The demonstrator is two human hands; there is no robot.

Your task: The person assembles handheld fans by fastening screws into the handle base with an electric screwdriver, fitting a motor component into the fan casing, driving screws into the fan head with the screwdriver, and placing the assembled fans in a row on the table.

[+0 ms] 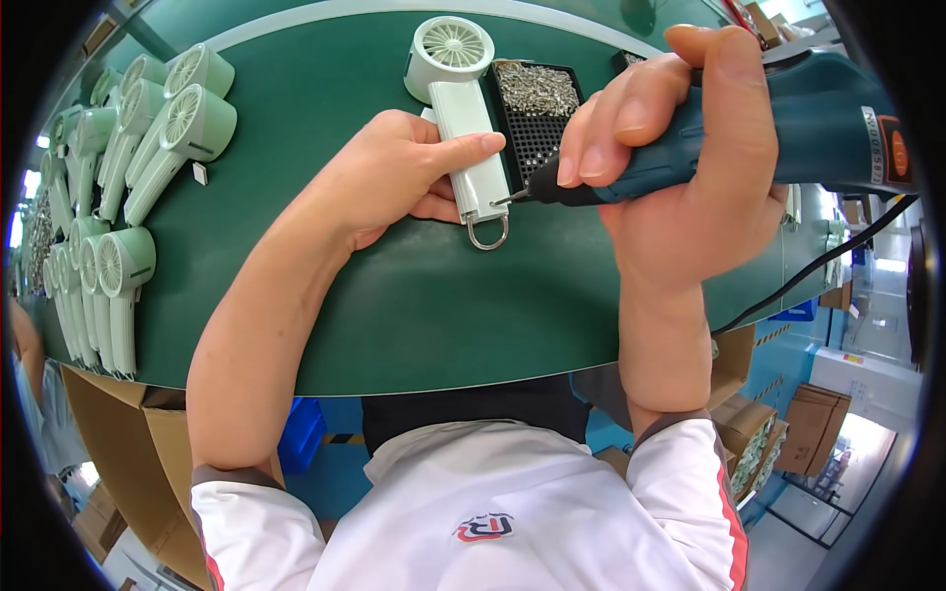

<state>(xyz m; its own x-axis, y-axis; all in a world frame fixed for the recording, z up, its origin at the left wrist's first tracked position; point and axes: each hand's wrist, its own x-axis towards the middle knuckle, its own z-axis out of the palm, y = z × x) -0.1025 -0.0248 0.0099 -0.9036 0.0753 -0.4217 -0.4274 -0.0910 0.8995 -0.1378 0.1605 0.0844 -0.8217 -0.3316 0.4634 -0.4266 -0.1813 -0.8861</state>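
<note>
A pale green handheld fan (463,118) lies on the green table, its round grille at the far end and a metal wire loop (489,236) at the near end. My left hand (414,167) grips the fan's handle, thumb across its top face. In my right hand (700,148) is a dark teal electric screwdriver (729,133), held with the fingers wrapped round its body. Its thin bit (513,197) points left and meets the near end of the handle, by a small hole. Whether a screw sits there is too small to tell.
Just right of the fan stands a black screw tray (537,98) full of small screws. Several more pale green fans (123,261) are lined up at the table's left side. The screwdriver's black cable (818,264) runs down to the right edge. Cardboard boxes (813,428) stand below.
</note>
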